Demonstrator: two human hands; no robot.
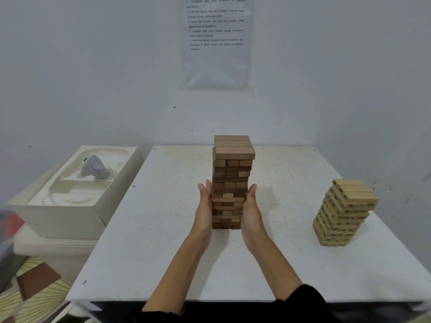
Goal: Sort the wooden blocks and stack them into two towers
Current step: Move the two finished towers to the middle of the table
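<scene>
Brown tower [231,180], pale printed tower [345,213], white table [149,241]

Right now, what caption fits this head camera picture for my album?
Left hand and right hand rest flat against the dark tower while a pale tower stands to its right.

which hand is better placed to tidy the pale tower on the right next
Right, probably. The right hand presses the side of the dark brown wooden tower facing the pale wooden tower; the left hand would have to reach across.
</scene>
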